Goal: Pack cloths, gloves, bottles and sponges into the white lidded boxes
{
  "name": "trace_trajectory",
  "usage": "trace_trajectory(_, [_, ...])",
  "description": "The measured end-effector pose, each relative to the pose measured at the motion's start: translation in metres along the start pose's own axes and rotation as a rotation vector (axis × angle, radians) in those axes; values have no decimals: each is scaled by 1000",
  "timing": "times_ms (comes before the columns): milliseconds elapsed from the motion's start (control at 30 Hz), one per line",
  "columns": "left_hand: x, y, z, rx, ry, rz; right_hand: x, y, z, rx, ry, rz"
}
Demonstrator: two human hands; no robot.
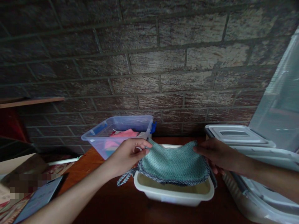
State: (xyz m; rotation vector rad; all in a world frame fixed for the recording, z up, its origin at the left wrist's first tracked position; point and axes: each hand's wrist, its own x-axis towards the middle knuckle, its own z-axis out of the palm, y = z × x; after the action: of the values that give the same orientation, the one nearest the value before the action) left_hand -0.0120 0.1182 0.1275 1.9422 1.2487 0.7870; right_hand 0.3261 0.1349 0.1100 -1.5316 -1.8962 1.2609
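Note:
A teal woven cloth with a dark-and-white checked border hangs stretched between both hands, its top edge sagging. My left hand pinches its upper left corner, and my right hand grips the upper right one. From the cloth's left side a checked loop dangles. Directly below is a cream plastic basin, whose back part the cloth covers. What lies at the basin's bottom is mostly hidden.
Behind my left hand stands a clear purple-tinted bin with pink fabric inside. Lidded plastic boxes stand at the right. A cardboard box and a tablet-like panel lie at left. A brick wall closes off the back.

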Motion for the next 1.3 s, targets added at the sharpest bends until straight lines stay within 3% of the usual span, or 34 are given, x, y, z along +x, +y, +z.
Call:
trace_trajectory(267, [3,-8,-1,19,-42,-114,10,13,-5,-58,-26,-13])
trace_trajectory(533, [13,-2,-4,142,-86,-50,11,-3,-8,-219,-45,35])
trace_trajectory(667, [18,-2,-3,266,-119,9,9,-14,-7,-327,-64,-10])
trace_trajectory(933, [17,4,-2,451,-196,3,14,-18,-6,-553,-83,-117])
trace_trajectory(1300, [22,-2,4,510,-203,26,23,-21,5,-678,-60,-120])
